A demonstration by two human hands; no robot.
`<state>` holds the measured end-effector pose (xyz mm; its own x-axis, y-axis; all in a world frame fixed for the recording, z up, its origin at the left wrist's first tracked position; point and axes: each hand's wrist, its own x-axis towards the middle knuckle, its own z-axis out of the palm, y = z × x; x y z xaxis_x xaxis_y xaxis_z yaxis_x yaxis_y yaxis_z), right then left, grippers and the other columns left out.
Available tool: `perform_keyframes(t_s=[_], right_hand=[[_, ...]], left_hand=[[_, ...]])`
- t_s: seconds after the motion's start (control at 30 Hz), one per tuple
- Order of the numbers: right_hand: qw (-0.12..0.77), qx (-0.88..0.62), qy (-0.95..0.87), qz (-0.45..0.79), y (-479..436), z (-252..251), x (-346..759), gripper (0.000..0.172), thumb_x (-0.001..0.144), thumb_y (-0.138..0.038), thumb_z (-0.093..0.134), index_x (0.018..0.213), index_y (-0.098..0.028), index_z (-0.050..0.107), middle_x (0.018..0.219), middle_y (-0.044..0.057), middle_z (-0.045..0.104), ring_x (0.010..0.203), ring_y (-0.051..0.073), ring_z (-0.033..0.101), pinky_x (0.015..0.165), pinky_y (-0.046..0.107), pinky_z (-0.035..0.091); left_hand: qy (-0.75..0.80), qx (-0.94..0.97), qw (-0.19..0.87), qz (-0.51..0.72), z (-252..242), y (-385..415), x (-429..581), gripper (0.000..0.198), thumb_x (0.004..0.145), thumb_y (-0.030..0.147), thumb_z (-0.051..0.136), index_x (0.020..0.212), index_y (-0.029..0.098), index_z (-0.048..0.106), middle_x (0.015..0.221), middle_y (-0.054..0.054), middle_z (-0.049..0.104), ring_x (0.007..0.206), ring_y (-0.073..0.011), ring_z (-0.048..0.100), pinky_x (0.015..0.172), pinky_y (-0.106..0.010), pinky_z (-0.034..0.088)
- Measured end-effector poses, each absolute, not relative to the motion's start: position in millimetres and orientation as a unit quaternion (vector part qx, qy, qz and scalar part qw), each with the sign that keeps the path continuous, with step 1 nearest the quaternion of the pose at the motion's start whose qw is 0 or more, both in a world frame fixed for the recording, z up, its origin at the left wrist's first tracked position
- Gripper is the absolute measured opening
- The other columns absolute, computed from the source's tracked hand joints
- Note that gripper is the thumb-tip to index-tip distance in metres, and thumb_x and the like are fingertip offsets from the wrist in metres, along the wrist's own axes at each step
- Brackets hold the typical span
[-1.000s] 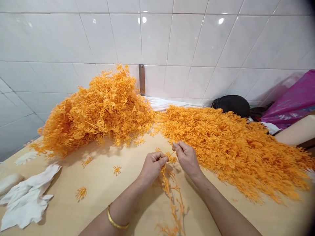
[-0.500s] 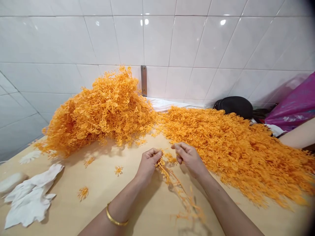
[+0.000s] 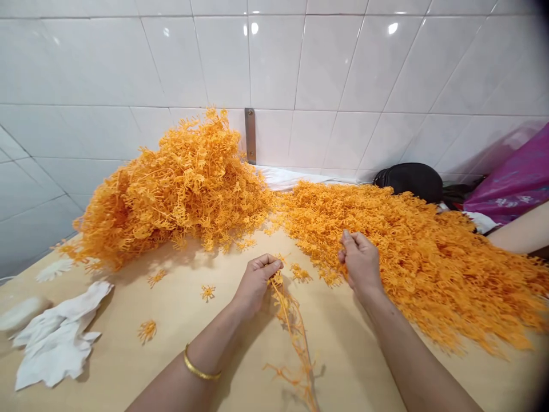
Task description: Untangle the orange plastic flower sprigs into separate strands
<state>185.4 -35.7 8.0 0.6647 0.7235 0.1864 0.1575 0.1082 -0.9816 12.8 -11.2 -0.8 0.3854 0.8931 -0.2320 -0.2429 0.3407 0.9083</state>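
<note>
My left hand [image 3: 257, 283] pinches the top end of an orange artificial flower stem [image 3: 295, 332] between thumb and fingers. The thin branching stem trails down over the table towards me. A small loose orange floret [image 3: 300, 273] lies just right of that hand. My right hand [image 3: 361, 260] is at the left edge of a wide spread of orange sprigs [image 3: 420, 252], its fingers curled together. Whatever sits in that grip, if anything, is hidden. Further back on the left stands a tall heap of orange branched sprigs [image 3: 184, 183].
Several loose florets, one a small star-shaped floret [image 3: 208, 293], lie on the pale tabletop [image 3: 180, 366]. At the left are a crumpled white cloth [image 3: 60, 343] and a white rounded object [image 3: 23, 313]. A black case [image 3: 409, 180] and a purple bag [image 3: 510, 177] stand behind the right spread.
My right hand has moved right, away from my left hand, to the edge of the spread. The stem in my left hand has swung to hang more straight down.
</note>
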Motion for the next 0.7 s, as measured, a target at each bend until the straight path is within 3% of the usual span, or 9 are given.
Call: perform_keyframes(t_s=[0.17, 0.4, 0.7], right_hand=[[0.579, -0.579, -0.456, 0.348, -40.1, 6.5, 169.4, 0.024, 0.074, -0.044, 0.051, 0.076, -0.021, 0.050, 0.051, -0.007, 0.038, 0.043, 0.009, 0.041, 0.042, 0.021, 0.032], [0.482, -0.565, -0.570, 0.350, -50.5, 0.9, 138.8, 0.028, 0.065, -0.045, 0.061, 0.068, -0.018, 0.053, 0.054, -0.004, 0.046, 0.051, 0.010, 0.041, 0.045, 0.021, 0.031], [0.414, -0.600, -0.625, 0.278, -48.1, 2.6, 139.4, 0.031, 0.074, -0.032, 0.050, 0.052, -0.019, 0.032, 0.051, -0.006, 0.028, 0.049, 0.008, 0.027, 0.044, 0.021, 0.019]], left_hand=[[0.368, 0.379, 0.742, 0.413, -6.3, -7.0, 13.9, 0.019, 0.057, 0.028, 0.068, 0.062, 0.015, 0.055, 0.049, 0.003, 0.047, 0.041, -0.0058, 0.043, 0.046, -0.021, 0.035], [0.362, 0.382, 0.736, 0.426, -8.1, -11.3, 19.7, 0.021, 0.057, 0.028, 0.067, 0.059, 0.015, 0.050, 0.045, 0.005, 0.045, 0.038, -0.0044, 0.038, 0.041, -0.018, 0.027], [0.389, 0.522, 0.624, 0.431, -6.0, -13.1, 19.0, 0.023, 0.068, 0.033, 0.058, 0.057, 0.017, 0.046, 0.043, 0.005, 0.043, 0.038, -0.0065, 0.038, 0.041, -0.019, 0.029]])
